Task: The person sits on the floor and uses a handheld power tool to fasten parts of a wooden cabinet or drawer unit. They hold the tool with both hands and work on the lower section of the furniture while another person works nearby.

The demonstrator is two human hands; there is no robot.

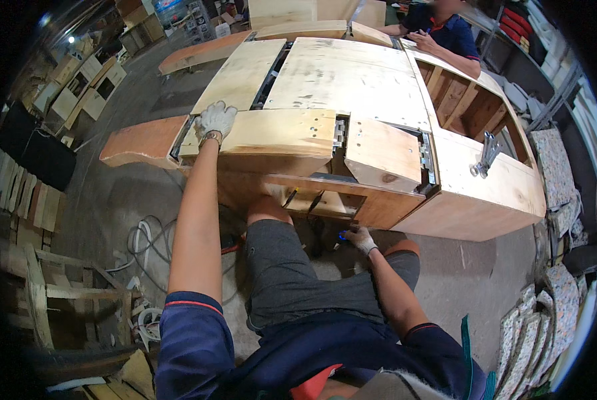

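In front of me stands a large wooden furniture frame (352, 73) of pale plywood panels joined with metal hinge mechanisms (339, 133). My left hand (216, 120), in a pale work glove, lies with fingers spread on the near left panel (278, 130). Low beside the frame's front board (390, 208), my right hand (361, 240), also gloved, has its fingers closed around a small blue thing (342, 235); its kind is not clear. Two dark, slim tools or rods (317, 201) show at the opening in that board. A cluster of shiny metal wrenches (488, 155) lies on the right end section.
Across the frame, a person (442, 33) in a dark shirt rests an arm on its far edge. Grey cable (153, 247) coils on the floor at left, near a rough wooden frame (78, 292). Stacked speckled foam pieces (528, 333) line the right side. Wooden boxes (85, 87) stand back left.
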